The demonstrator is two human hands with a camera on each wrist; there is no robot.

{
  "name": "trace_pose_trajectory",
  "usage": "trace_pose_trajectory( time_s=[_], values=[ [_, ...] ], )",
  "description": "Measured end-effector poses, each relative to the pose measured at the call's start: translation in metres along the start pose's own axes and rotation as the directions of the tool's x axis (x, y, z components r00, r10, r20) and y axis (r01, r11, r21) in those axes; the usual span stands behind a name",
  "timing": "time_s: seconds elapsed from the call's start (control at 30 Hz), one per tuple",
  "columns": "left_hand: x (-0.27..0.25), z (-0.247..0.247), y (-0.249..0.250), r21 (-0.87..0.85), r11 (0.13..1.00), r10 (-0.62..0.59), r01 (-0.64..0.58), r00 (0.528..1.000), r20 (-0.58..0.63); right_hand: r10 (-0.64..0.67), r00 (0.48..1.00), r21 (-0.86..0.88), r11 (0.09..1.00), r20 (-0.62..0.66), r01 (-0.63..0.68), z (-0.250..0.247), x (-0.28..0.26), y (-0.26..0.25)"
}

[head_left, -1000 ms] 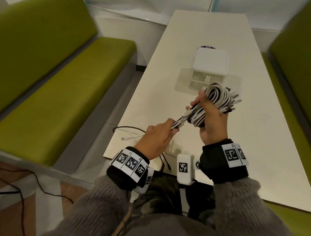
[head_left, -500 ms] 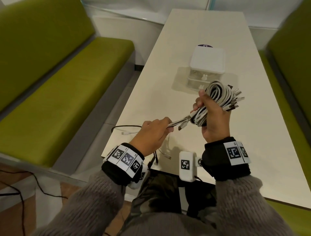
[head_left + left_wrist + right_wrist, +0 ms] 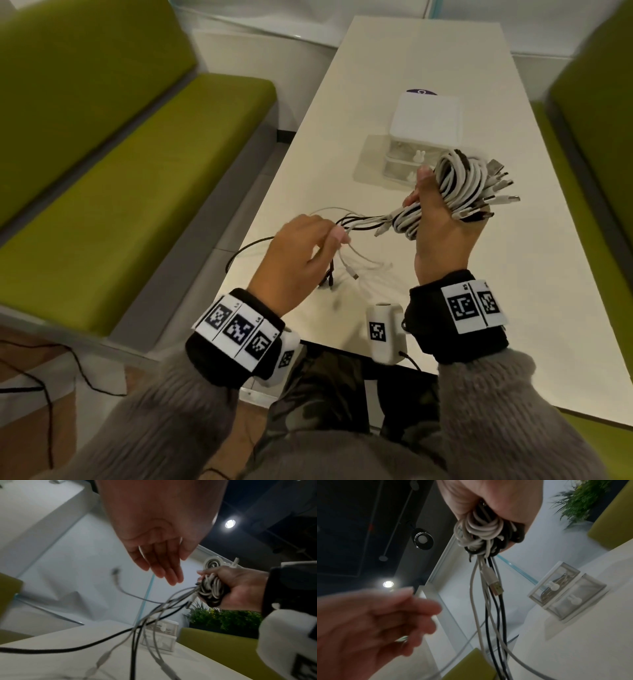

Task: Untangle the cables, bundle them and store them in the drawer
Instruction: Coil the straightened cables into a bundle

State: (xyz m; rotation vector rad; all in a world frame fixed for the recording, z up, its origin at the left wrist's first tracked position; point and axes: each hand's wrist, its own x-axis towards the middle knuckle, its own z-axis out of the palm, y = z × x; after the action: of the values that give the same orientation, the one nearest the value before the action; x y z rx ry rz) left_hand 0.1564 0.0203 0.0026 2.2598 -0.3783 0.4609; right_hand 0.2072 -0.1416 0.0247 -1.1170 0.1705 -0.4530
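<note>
Gripping coiled cable bundle [image 3: 459, 192] in clenched right hand [image 3: 442, 236], raised just in front of drawer box [image 3: 424, 120]. Left hand [image 3: 298, 253] hovering nearer table edge, fingers straight, released; loose cable ends [image 3: 356, 219] trailing toward it.

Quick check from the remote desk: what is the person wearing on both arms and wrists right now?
Fuzzy grey knit sleeves. Each wrist has a black band carrying white square-coded marker tags, plus a white camera pod with its own marker. Both hands are bare.
</note>
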Motion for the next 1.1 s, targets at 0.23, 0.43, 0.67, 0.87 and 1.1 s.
trace_pose_trajectory(
  time_s=[0.23,0.43,0.67,0.87,1.1],
  values=[
    [0.037,0.013,0.008,-0.548,0.404,-0.423,0.732,0.681,0.598,-0.007,0.992,-0.052,0.999,0.128,0.014,0.009,-0.014,0.008],
    [0.057,-0.005,-0.007,-0.819,-0.103,-0.509,0.565,0.677,0.532,0.086,0.972,-0.027,0.996,0.219,-0.082,0.007,-0.028,0.022],
    [0.046,0.002,-0.017,-0.83,-0.141,-0.543,0.539,0.659,0.521,0.206,0.933,-0.156,0.974,0.295,-0.166,0.006,-0.024,0.026],
    [0.043,0.011,-0.007,-0.844,-0.129,-0.606,0.521,0.632,0.483,0.34,0.822,-0.391,0.907,0.456,-0.159,0.008,-0.021,0.023],
    [0.043,0.009,0.003,-0.825,-0.107,-0.457,0.555,0.709,0.537,0.374,0.822,-0.534,0.839,0.43,-0.102,0.008,-0.018,0.032]
  ],
)
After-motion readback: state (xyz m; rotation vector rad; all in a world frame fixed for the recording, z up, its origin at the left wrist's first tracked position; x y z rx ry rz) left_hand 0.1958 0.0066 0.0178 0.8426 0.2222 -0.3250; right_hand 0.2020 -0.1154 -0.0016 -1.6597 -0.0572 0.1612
